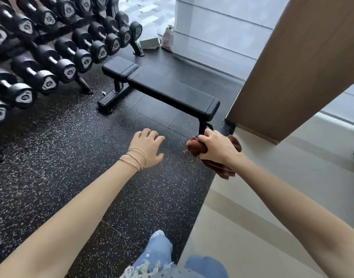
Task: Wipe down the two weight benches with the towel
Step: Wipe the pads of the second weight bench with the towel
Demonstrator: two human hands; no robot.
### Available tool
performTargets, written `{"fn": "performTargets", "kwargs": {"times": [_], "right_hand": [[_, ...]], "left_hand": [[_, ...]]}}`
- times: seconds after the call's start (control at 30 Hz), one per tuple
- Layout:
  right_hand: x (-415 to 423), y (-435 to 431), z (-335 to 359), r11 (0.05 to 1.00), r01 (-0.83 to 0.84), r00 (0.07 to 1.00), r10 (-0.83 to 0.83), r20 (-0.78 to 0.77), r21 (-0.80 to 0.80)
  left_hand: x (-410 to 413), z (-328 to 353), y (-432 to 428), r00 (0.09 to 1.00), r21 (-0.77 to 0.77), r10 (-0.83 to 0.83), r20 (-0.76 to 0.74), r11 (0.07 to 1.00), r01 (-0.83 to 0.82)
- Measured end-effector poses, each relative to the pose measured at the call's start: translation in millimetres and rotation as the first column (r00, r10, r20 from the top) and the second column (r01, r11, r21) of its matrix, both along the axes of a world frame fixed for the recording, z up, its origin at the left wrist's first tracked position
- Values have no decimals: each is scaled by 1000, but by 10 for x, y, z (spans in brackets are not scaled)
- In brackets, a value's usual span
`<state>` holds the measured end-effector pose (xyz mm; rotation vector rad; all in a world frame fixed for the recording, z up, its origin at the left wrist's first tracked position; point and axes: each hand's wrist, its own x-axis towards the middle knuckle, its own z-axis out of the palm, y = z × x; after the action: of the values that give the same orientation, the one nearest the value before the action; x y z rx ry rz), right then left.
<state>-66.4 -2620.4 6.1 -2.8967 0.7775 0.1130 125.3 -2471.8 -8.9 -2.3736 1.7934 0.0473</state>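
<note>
Grips a bunched rust-brown towel (195, 147) in the right hand (217, 147), fingers curled tight round the cloth, a tail of it hanging out below the wrist toward five o'clock. Holds the left hand (147, 148) out palm down at nine o'clock of the right, fingers loosely spread and a little bent, pinching nothing, above the floor. Wears thin gold bangles (135, 159) at the left wrist.

Faces a black weight bench (172, 91) at twelve o'clock of the hands: set flat, with the long padded surface running from its near right end away toward eleven o'clock and a shorter seat pad beyond. Overlaps the bench's near leg with the right knuckles; cannot tell whether touching.

Stands on dark speckled rubber floor (72, 157). Looks past a rack of black dumbbells (41, 77) at ten o'clock, close beside the bench's far end. Takes in a tan pillar (292, 67) at two o'clock, pale flooring (272, 197) at four o'clock, and ripped blue jeans (158, 253) at six o'clock.
</note>
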Motion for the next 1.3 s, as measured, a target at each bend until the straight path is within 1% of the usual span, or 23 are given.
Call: {"fn": "performTargets", "kwargs": {"times": [0.17, 0.3, 0.47, 0.63, 0.73, 0.83, 0.97, 1.17, 1.3], "right_hand": [[434, -480, -37, 999, 44, 999, -44, 2, 28], [688, -975, -125, 996, 67, 998, -66, -20, 55], [1033, -1812, -259, 995, 71, 997, -68, -42, 70], [1266, -2715, -333, 989, 97, 995, -92, -44, 116], [1386, -3234, -392, 983, 94, 995, -87, -54, 157], [1527, -3670, -443, 980, 109, 993, -99, -68, 165], [1718, -4147, -588, 974, 131, 989, -115, -93, 184], [2136, -4848, -810, 957, 216, 973, -195, -119, 194], [2504, -5264, -999, 932, 293, 954, -271, -129, 213]], "left_hand": [[488, 38, -665, 998, -14, -66, -1, 998, 66], [737, -96, -1199, 995, 7, -99, -9, 995, 99], [1072, -249, -1973, 996, 17, -89, -29, 996, 89], [1301, -241, -2910, 994, 51, -100, -32, 994, 101], [1400, -226, -3512, 994, 23, -108, -33, 994, 109], [1490, -293, -4022, 992, 23, -95, -85, 995, 97], [1670, -524, -4602, 987, 79, -78, -141, 993, 90], [2058, -810, -5445, 965, 135, -181, -191, 969, 209], [2509, -1017, -6005, 947, 130, -225, -230, 957, 259]]}}
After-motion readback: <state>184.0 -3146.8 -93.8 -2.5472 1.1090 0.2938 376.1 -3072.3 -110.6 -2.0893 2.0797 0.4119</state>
